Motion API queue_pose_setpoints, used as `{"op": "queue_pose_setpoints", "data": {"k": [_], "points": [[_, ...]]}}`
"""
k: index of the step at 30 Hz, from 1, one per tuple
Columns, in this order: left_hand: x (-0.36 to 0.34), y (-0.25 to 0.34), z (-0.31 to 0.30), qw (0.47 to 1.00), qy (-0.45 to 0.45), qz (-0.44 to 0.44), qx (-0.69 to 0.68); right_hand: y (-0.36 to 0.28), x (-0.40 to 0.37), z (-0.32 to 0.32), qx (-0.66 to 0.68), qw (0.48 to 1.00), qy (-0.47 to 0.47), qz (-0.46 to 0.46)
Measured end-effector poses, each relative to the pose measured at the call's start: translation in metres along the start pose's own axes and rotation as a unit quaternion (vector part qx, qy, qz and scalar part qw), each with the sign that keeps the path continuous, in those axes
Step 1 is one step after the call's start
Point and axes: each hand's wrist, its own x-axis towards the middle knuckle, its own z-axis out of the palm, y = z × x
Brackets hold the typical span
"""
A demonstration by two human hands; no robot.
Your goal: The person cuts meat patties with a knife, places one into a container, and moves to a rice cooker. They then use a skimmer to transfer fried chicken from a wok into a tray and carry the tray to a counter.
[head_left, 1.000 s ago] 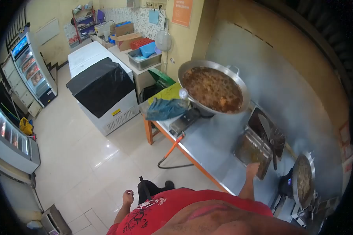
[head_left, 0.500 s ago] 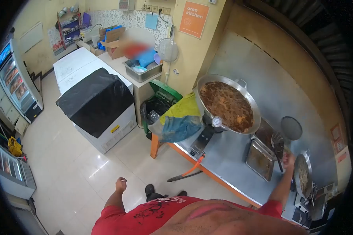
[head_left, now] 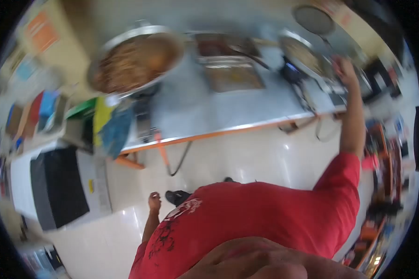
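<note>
My right hand (head_left: pixel 343 69) is closed around the handle of a round mesh skimmer (head_left: pixel 314 20), held up over the far right of the steel table. Just left of that hand sits a pan (head_left: pixel 302 55) with pale contents. My left hand (head_left: pixel 154 202) hangs low at my side over the floor, fingers curled, with nothing visible in it. A big wok (head_left: pixel 137 63) full of brown frying food stands at the table's left end. Between the two pans lie a metal tray (head_left: pixel 235 78) and a slotted ladle (head_left: pixel 251 55) with a dark handle.
The steel table (head_left: pixel 191 111) has an orange frame edge. A gas burner (head_left: pixel 143 116) with an orange hose sits below the wok. Yellow and blue cloths (head_left: pixel 116 130) hang at the left corner. A white freezer (head_left: pixel 97 186) with a black cover stands left. Shelves (head_left: pixel 386 162) line the right.
My view has swung right, blurring the frame. My right hand has carried the skimmer from beside the tray to beyond the pale-filled pan. My left hand still hangs low.
</note>
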Motion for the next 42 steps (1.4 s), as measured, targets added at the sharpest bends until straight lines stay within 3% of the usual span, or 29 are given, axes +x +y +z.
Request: {"op": "queue_pose_setpoints", "data": {"k": [1,3,5,8,9,10,11,12,13,15,17,18,20,22,26,34,37,38,42], "points": [[0.002,0.023,0.019,0.999,-0.009,-0.049,0.008,0.005,0.005,-0.029,-0.08,0.996,-0.031,-0.011],[0.0,0.045,0.061,0.999,0.015,-0.026,0.038,0.015,0.01,-0.057,-0.076,0.995,0.064,0.023],[-0.015,0.069,0.104,0.996,0.015,-0.046,0.079,0.039,0.028,-0.102,-0.315,0.944,0.093,-0.031],[-0.037,0.073,0.176,0.99,-0.035,-0.012,0.14,0.087,0.08,-0.177,-0.621,0.778,0.036,-0.086],[-0.036,0.053,0.195,0.963,-0.064,0.099,0.243,0.111,0.105,-0.207,-0.676,0.715,0.031,-0.173],[-0.026,0.021,0.217,0.98,-0.108,0.082,0.146,0.135,0.13,-0.237,-0.724,0.638,0.041,-0.259],[-0.034,0.021,0.236,0.983,-0.145,0.041,0.11,0.138,0.138,-0.243,-0.724,0.655,0.038,-0.213],[-0.037,0.0,0.26,0.917,-0.134,0.191,0.324,0.137,0.14,-0.24,-0.721,0.672,0.036,-0.166],[-0.047,0.001,0.286,0.951,-0.093,0.055,0.29,0.142,0.144,-0.242,-0.716,0.687,0.031,-0.117],[-0.06,0.01,0.315,0.941,-0.159,-0.026,0.299,0.189,0.2,-0.288,-0.733,0.652,0.01,-0.194],[-0.063,0.012,0.357,0.912,-0.196,-0.012,0.361,0.201,0.219,-0.297,-0.708,0.647,0.04,-0.282],[-0.061,0.018,0.378,0.903,-0.211,-0.008,0.375,0.214,0.25,-0.312,-0.686,0.72,0.006,-0.104],[-0.05,0.032,0.421,0.891,-0.232,0.005,0.389,0.223,0.285,-0.351,-0.656,0.748,-0.1,-0.032],[-0.03,0.054,0.463,0.888,-0.246,0.021,0.388,0.144,0.25,-0.308,-0.531,0.824,-0.085,0.177],[-0.001,0.1,0.542,0.893,-0.254,0.052,0.369,0.105,0.272,-0.353,-0.425,0.851,-0.116,0.285],[0.008,0.152,0.636,0.88,-0.219,0.192,0.375,0.142,0.336,-0.395,-0.309,0.86,-0.22,0.34],[-0.034,0.159,0.678,0.944,-0.171,-0.009,0.282,0.171,0.362,-0.399,-0.365,0.852,-0.254,0.277],[-0.052,0.168,0.7,0.955,-0.137,-0.054,0.258,0.176,0.374,-0.401,-0.261,0.868,-0.247,0.344],[-0.125,0.16,0.782,0.961,-0.086,-0.045,0.258,0.207,0.413,-0.424,-0.216,0.859,-0.345,0.31]]}}
